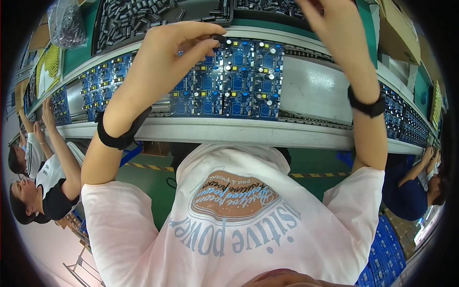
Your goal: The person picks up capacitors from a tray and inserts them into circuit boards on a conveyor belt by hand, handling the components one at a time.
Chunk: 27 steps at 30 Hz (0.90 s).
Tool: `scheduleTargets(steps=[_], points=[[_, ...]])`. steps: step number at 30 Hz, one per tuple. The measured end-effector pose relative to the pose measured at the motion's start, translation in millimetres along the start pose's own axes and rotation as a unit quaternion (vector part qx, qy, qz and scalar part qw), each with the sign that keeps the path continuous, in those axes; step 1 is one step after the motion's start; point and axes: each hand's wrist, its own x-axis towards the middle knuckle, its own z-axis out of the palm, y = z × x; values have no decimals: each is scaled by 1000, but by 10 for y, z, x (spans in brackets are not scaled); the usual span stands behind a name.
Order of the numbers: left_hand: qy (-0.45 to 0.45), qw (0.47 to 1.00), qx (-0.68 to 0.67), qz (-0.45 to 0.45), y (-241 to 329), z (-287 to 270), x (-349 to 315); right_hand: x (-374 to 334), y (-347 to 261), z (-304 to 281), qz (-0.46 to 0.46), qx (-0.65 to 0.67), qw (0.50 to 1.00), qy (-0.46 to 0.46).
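Observation:
Between thumb and forefinger, my left hand point(174, 50) pinches a small black cylindrical capacitor point(219, 38). It is just above the far edge of a blue circuit board panel point(237, 81), which carries yellow, white and blue parts. My right hand point(332, 24) is at the top edge of the view, by a black tray point(272, 6) of loose capacitors. Its fingertips are cut off by the frame, so their grip is hidden. Each wrist wears a black band.
A second tray point(165, 20) of black capacitors stands beyond the line at the left, near a clear bag point(67, 26) of parts. More board panels point(107, 79) lie along the conveyor rail point(229, 131). A cardboard box point(401, 31) stands at the far right. Other people work at both sides.

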Motion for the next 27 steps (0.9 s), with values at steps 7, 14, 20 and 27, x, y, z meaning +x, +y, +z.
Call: scheduleTargets(steps=[7,14,20,27], points=[[-3,973,202,110,50,121,82,250,166,-63,-56,-175,982,-48],[-30,935,306,175,41,254,154,137,311,-49,-99,-220,970,-28],[-12,918,350,186,-26,383,203,-170,7,-279,40,86,995,-33],[-19,909,362,207,-66,377,252,-454,118,-179,170,392,900,-88]])
